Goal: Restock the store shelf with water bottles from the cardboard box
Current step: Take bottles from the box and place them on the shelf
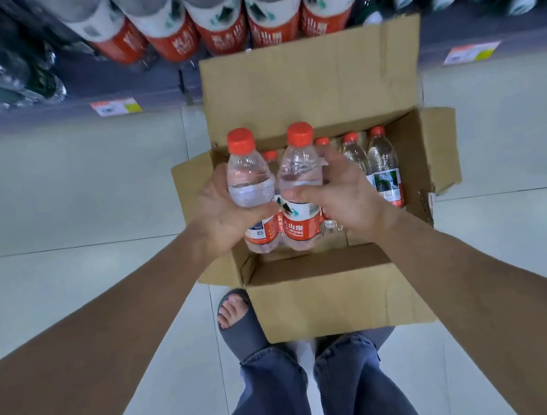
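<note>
Above the cardboard box (325,301), left hand (228,213) and right hand (346,195) each clasp a water bottle (251,189) mid-body; full, slick, thin-walled, probably squashy. Shelf (46,107) at twelve o'clock.

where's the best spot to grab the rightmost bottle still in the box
Grip it from above by the neck just under the red cap. The rightmost bottle stands upright with the cardboard box wall to its right and a neighbouring bottle to its left, so its sides are crowded.

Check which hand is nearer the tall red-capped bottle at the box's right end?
Right. The right hand is just beside the tall red-capped bottle; the left hand is across the cardboard box.
</note>
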Action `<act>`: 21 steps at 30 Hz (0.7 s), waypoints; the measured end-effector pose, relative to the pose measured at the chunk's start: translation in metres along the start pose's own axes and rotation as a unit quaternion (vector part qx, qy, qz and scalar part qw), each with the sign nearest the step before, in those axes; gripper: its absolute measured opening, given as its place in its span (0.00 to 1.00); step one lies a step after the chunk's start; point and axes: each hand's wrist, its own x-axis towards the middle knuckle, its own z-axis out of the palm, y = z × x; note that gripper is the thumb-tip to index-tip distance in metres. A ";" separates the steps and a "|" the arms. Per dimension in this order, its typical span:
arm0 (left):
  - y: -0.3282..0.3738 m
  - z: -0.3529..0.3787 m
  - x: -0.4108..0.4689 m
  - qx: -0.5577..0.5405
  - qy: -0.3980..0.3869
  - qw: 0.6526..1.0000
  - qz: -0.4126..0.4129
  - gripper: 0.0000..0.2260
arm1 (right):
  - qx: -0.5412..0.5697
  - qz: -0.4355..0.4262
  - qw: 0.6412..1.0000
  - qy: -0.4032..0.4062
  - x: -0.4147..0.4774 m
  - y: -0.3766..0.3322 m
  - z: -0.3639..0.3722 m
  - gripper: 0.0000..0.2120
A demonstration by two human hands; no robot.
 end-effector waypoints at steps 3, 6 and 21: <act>0.043 -0.052 -0.035 -0.007 0.042 0.998 0.036 0.32 | -0.056 -0.049 0.997 0.005 -0.039 -0.074 0.002 0.31; 0.092 -0.110 -0.079 -0.018 0.078 0.995 0.060 0.30 | -0.091 -0.101 0.991 -0.012 -0.090 -0.154 0.009 0.28; 0.263 -0.398 -0.437 -0.058 0.223 0.938 0.258 0.30 | -0.148 -0.341 0.928 -0.022 -0.449 -0.476 0.116 0.28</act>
